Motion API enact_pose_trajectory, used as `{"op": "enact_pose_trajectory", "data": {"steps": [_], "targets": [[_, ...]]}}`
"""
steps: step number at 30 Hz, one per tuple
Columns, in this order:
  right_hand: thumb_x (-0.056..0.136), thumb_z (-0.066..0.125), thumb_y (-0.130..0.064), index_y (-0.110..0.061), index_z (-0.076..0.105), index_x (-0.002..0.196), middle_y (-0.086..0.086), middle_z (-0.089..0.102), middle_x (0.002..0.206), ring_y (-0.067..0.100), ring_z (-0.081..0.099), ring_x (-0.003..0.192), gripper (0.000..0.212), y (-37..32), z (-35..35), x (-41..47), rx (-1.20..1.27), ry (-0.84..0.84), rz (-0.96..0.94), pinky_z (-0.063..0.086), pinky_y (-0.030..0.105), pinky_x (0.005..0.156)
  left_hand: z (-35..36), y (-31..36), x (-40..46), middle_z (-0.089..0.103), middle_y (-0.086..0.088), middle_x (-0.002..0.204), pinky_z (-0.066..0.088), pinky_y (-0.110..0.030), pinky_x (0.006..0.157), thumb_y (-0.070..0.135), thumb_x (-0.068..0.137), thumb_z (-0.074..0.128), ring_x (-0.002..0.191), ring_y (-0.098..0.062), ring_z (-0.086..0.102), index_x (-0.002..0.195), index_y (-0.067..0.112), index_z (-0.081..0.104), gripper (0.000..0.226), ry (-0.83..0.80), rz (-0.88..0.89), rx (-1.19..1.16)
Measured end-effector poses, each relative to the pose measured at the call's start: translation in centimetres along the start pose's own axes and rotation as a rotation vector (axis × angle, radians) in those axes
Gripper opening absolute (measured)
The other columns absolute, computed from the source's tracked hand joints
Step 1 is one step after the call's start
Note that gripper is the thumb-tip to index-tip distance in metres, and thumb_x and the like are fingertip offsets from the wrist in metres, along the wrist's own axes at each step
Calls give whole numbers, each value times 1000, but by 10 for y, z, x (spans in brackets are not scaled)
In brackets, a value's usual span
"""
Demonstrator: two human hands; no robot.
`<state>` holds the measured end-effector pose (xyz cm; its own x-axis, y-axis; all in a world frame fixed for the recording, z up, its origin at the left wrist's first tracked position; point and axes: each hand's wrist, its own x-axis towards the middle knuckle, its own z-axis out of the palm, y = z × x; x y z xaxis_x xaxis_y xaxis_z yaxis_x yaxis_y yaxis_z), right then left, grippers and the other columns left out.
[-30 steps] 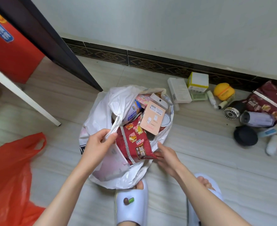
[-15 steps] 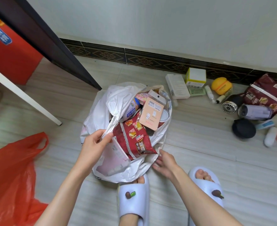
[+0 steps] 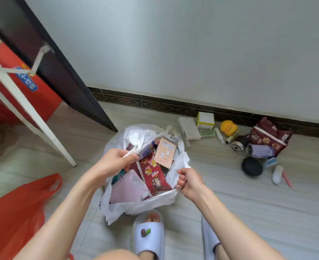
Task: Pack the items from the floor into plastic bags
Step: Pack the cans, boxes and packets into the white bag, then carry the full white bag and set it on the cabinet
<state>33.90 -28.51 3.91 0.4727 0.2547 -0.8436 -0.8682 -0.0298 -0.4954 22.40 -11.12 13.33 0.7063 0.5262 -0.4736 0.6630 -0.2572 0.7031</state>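
white plastic bag (image 3: 145, 202) showing a dark-red snack packet (image 3: 155, 177), pale-pink notebook (image 3: 128, 188), peach card (image 3: 165, 152) | red-orange bag (image 3: 17, 209) lying near left | floor (image 3: 239, 212) showing pale grey wood-grain | skirting (image 3: 173, 106) running black with gold lattice | far right: yellow round case (image 3: 229, 127), maroon pouch (image 3: 269, 136), black disc (image 3: 252, 167) | slipper (image 3: 149, 235) showing white

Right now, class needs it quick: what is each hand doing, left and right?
Left hand: closed, gripping a handle of the white plastic bag.
Right hand: closed, gripping the bag's other handle.
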Motion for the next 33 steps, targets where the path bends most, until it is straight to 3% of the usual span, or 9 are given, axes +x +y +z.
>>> {"op": "enact_pose_trajectory", "data": {"steps": [7,12,15,19,21,24,28,31,33], "targets": [[89,25,-1,-15,36,63,-8,22,27,7,17,21,31,-77,3,-72,-164,-38,-189,15,9,33,-30,44,-44,56,-8,61,33,-13,50,16,86,56,52,-5,44,57,7,56,31,320,226,-183],[88,33,1,-11,42,63,-3,29,40,4,22,21,29,-129,-21,-76,-149,46,-439,18,9,31,-35,65,-43,56,-4,55,34,-27,58,23,87,58,56,-13,45,59,3,61,34,305,276,-267],[89,42,3,-4,52,70,4,37,54,5,35,26,22,-154,-20,-69,-152,8,-516,26,14,31,-36,79,-23,53,-7,55,38,-28,57,25,86,61,56,-21,49,81,-10,64,36,242,226,-410],[95,41,-3,-4,55,104,5,47,67,14,47,55,17,-179,-14,-39,-208,-169,-553,45,27,58,-40,94,26,53,-2,52,44,-32,61,21,87,59,43,-13,48,99,-3,64,28,116,171,-614],[96,41,-8,-20,49,117,6,52,75,19,50,63,25,-182,-15,-19,-292,-299,-511,47,38,70,-39,98,50,51,-1,52,45,-29,56,20,91,53,43,-12,46,97,3,62,20,133,163,-641],[97,38,-7,-36,44,114,5,51,65,16,41,51,34,-174,-18,-7,-312,-384,-389,40,35,57,-31,96,70,50,-3,57,47,-28,56,20,95,47,49,-15,47,95,8,60,18,161,69,-599],[97,34,-9,-11,54,94,-8,30,39,6,22,35,20,-159,-17,-36,-378,-132,-248,21,19,39,-30,92,52,51,-3,58,45,-29,59,17,95,48,49,-14,47,85,4,64,24,89,-75,-450],[99,29,-10,-10,43,76,-10,23,32,3,16,26,27,-159,-7,-73,-159,-4,-52,14,15,31,-50,106,20,50,-6,57,40,-14,43,13,95,47,46,-14,45,82,0,62,24,60,-207,-345],[98,28,-9,-11,41,72,-9,24,30,3,15,24,29,-166,1,-97,-100,73,19,14,15,30,-69,110,-2,50,-3,52,40,-14,42,10,95,47,40,-11,44,80,-1,61,23,91,-305,-322]]}}
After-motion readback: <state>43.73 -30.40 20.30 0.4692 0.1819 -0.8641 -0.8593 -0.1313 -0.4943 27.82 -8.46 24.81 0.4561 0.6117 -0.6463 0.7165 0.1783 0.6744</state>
